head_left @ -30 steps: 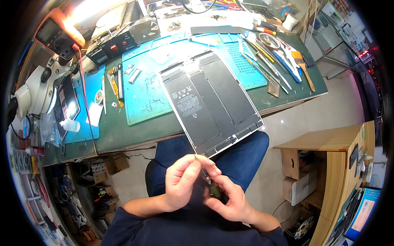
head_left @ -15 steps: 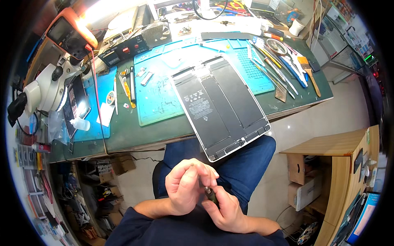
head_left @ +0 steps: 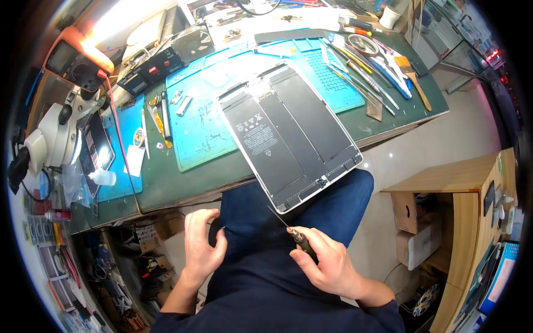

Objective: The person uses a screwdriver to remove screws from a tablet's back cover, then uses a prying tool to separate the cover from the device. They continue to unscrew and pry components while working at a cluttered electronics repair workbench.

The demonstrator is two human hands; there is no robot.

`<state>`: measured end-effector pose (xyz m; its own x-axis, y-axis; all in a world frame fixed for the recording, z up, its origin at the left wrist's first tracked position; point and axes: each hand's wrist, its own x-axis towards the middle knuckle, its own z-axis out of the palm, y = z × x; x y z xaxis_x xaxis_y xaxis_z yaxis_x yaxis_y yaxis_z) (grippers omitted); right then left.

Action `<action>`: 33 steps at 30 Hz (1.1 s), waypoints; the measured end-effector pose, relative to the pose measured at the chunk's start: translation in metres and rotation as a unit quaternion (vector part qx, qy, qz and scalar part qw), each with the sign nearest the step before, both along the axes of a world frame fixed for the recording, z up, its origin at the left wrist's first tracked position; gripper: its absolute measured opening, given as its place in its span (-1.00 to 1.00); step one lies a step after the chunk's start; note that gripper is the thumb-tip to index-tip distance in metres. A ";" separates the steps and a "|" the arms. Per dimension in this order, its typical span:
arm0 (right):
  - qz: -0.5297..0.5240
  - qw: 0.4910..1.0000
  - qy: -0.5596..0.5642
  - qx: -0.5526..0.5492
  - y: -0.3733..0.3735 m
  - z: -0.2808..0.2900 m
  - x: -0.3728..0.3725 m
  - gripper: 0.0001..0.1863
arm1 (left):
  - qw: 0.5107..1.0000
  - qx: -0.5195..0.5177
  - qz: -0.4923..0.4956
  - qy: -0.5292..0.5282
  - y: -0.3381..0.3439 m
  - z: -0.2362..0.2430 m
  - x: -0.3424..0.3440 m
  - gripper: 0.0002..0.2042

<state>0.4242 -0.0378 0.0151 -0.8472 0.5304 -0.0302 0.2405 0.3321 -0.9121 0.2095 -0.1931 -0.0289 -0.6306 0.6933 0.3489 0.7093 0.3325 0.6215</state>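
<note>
My right hand (head_left: 327,265) is closed around a dark-handled tool (head_left: 301,242) with a metal collar and a long, thin blade pointing up and left. Its tip is close to the near corner of an opened tablet (head_left: 297,133), apparently just short of it. Black battery cells and a thin metal frame show inside the tablet, which lies tilted across the desk's front edge and over my thighs. My left hand (head_left: 204,244) hovers beside my left thigh with fingers slightly bent, thumb apart and nothing in it.
Beneath the tablet's far part lies a blue work mat (head_left: 205,139). Tweezers, scissors and a brush (head_left: 413,83) crowd the right side of the desk. At left stand a microscope (head_left: 53,136), a multimeter (head_left: 72,61) and a small bottle (head_left: 103,177). A wooden cabinet (head_left: 444,177) is at right.
My hands have separated: the left moved left and opened, while the right shifted slightly right with the tool. The tool's thin blade now shows. The view has shifted somewhat.
</note>
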 end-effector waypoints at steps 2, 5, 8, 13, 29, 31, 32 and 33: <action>0.003 1.000 0.003 0.001 0.001 -0.001 -0.001 -0.64 | 0.993 -0.006 -0.113 0.024 -0.019 -0.009 -0.009 -0.74; 0.022 1.000 0.013 0.008 -0.003 -0.004 -0.009 -0.66 | 0.942 0.006 -0.229 -0.243 -0.009 0.007 0.001 -0.72; 0.037 0.998 0.031 0.038 -0.006 -0.009 -0.013 -0.67 | 0.861 0.067 -0.239 -0.445 0.015 0.015 0.021 -0.71; 0.049 0.997 0.024 0.062 -0.008 -0.010 -0.008 -0.68 | 0.827 0.089 -0.303 -0.464 0.032 0.004 0.029 -0.78; 0.004 0.968 -0.009 0.252 -0.017 -0.025 -0.016 -0.66 | 0.802 0.199 -0.203 -0.526 0.033 -0.019 0.058 -0.90; -0.007 0.959 -0.024 0.284 -0.023 -0.030 -0.017 -0.65 | 0.760 0.218 -0.165 -0.589 0.030 -0.021 0.068 -0.91; -0.011 0.956 -0.032 0.291 -0.026 -0.033 -0.017 -0.65 | 0.738 0.227 -0.145 -0.619 0.028 -0.022 0.071 -0.92; -0.015 0.954 -0.039 0.298 -0.028 -0.036 -0.017 -0.65 | 0.739 0.225 -0.141 -0.619 0.026 -0.025 0.072 -0.92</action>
<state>0.4074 -0.0660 -0.0205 -0.8390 0.4969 0.2218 0.3177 0.7782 -0.5417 0.2819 -0.1675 -0.0542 -0.5125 0.8474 -0.1388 -0.4932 -0.1581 0.8554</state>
